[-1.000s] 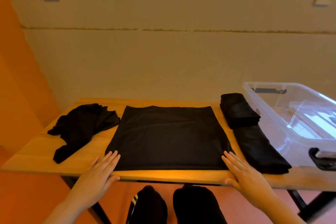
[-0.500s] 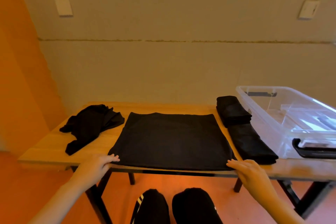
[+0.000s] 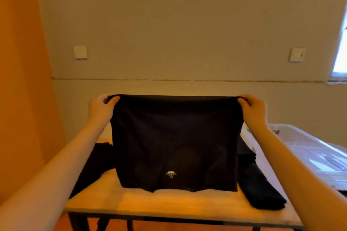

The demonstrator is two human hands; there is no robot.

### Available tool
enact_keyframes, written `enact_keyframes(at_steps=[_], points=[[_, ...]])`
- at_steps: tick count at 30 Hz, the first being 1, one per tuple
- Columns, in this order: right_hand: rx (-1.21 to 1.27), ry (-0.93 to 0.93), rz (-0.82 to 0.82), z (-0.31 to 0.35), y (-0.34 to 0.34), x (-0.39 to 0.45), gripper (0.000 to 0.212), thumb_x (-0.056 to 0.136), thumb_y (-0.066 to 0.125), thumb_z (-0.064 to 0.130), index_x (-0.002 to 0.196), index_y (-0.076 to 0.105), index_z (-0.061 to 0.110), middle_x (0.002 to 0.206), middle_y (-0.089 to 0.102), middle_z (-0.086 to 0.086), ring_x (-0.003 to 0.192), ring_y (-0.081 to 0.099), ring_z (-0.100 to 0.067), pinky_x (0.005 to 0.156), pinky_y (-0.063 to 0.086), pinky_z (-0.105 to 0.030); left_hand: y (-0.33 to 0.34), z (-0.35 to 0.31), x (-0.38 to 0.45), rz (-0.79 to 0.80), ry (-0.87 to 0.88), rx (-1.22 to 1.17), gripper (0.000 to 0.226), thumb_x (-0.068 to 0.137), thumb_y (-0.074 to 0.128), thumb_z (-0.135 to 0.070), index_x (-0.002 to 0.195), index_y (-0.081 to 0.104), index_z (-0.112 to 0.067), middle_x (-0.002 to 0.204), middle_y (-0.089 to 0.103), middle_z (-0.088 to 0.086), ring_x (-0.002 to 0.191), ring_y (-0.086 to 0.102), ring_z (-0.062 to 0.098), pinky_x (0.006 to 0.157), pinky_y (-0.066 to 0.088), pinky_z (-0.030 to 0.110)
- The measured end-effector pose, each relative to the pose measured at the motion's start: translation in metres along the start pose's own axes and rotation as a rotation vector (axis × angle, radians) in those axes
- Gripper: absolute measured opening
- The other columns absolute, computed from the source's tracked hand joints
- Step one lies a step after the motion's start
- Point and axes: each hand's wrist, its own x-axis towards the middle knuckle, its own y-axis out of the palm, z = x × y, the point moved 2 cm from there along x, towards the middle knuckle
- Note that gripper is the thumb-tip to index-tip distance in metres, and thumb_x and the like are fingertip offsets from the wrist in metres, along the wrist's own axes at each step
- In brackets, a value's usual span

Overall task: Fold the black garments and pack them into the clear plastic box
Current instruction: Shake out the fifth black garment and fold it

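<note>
A black garment (image 3: 174,137) hangs upright above the wooden table (image 3: 169,202), its lower edge touching the tabletop and a small white label showing near the bottom. My left hand (image 3: 100,108) pinches its top left corner and my right hand (image 3: 252,108) pinches its top right corner. A crumpled black garment (image 3: 93,165) lies on the table to the left, partly hidden by my left forearm. Folded black garments (image 3: 259,187) lie to the right of the held one. The clear plastic box (image 3: 304,148) stands at the table's right end.
An orange wall runs along the left side. Two white wall plates (image 3: 80,52) sit on the beige wall behind the table. A bright window edge (image 3: 340,47) shows at the far right.
Both hands have gripped the near corners of the flat garment and lifted them up off the table, so the garment now hangs upright. The camera has tilted upward.
</note>
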Motion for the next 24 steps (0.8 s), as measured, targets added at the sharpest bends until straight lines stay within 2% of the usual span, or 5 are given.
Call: enact_keyframes(at_steps=[6, 12, 15, 19, 24], points=[[0.042, -0.019, -0.058, 0.022, -0.01, 0.005, 0.023, 0.095, 0.049, 0.014, 0.108, 0.066, 0.004, 0.095, 0.062, -0.003, 0.089, 0.054, -0.013, 0.081, 0.04, -0.023, -0.002, -0.018, 0.002, -0.134, 0.091, -0.012, 0.034, 0.097, 0.047, -0.024, 0.063, 0.047, -0.021, 0.063, 0.045, 0.001, 0.064, 0.046, 0.021, 0.054, 0.032, 0.032], [0.083, -0.003, -0.049, 0.019, -0.026, -0.007, 0.022, 0.093, 0.054, 0.014, 0.107, 0.067, 0.004, 0.091, 0.063, -0.002, 0.088, 0.057, -0.016, 0.074, 0.043, -0.017, -0.018, -0.021, -0.02, -0.23, 0.203, -0.023, 0.023, 0.098, 0.044, -0.025, 0.089, 0.059, -0.01, 0.077, 0.055, 0.003, 0.08, 0.053, 0.025, 0.069, 0.039, 0.037], [0.085, 0.002, -0.049, 0.018, -0.027, -0.006, 0.021, 0.092, 0.054, 0.014, 0.107, 0.067, 0.006, 0.09, 0.063, -0.002, 0.088, 0.057, -0.016, 0.074, 0.045, -0.016, -0.022, -0.026, -0.028, -0.262, 0.26, -0.045, 0.026, 0.098, 0.044, -0.024, 0.089, 0.06, -0.006, 0.083, 0.057, 0.013, 0.079, 0.053, 0.024, 0.069, 0.039, 0.039], [0.093, 0.074, 0.003, 0.008, -0.012, 0.012, 0.022, 0.092, 0.055, 0.016, 0.108, 0.067, 0.007, 0.094, 0.063, -0.004, 0.09, 0.057, -0.018, 0.081, 0.045, -0.029, -0.012, -0.016, -0.011, -0.259, 0.192, -0.061, 0.033, 0.098, 0.045, -0.025, 0.076, 0.056, -0.004, 0.07, 0.048, 0.012, 0.065, 0.044, 0.021, 0.058, 0.032, 0.034], [-0.03, 0.219, 0.189, -0.053, 0.049, 0.035, 0.019, 0.09, 0.058, 0.015, 0.1, 0.069, 0.004, 0.088, 0.063, -0.007, 0.086, 0.059, -0.023, 0.083, 0.049, -0.037, 0.038, 0.055, 0.031, -0.083, -0.021, 0.11, 0.039, 0.098, 0.044, -0.027, 0.063, 0.044, -0.011, 0.058, 0.04, 0.006, 0.055, 0.04, 0.024, 0.052, 0.026, 0.033]])
